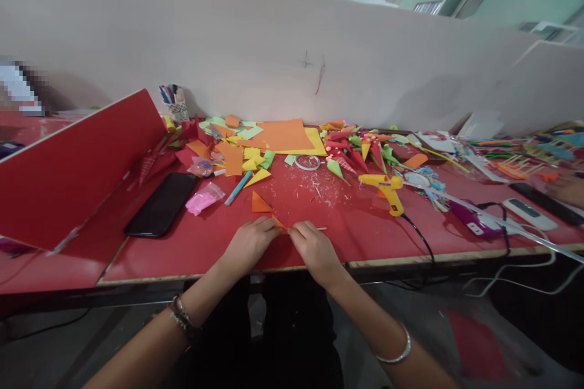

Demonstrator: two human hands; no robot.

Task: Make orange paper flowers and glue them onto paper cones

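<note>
At the table's front edge, my left hand [255,240] is closed on a small piece of orange paper [279,223]. My right hand [314,249] pinches the right end of the same paper, its fingertips close to the left ones. A thin pale stick [322,229] pokes out to the right from behind my right fingers. Just beyond the left hand lies a loose orange paper triangle [261,202]. A light blue pen-like stick [238,188] and a yellow paper piece [258,178] rest farther back. Most of the held paper is hidden by my fingers.
A black phone [162,205] and a pink packet [205,197] lie left. Rolled paper cones [356,146] are piled behind a yellow glue gun [383,185], whose cord runs off the edge. A red board [82,170] stands left. Another person's hand [568,189] shows far right.
</note>
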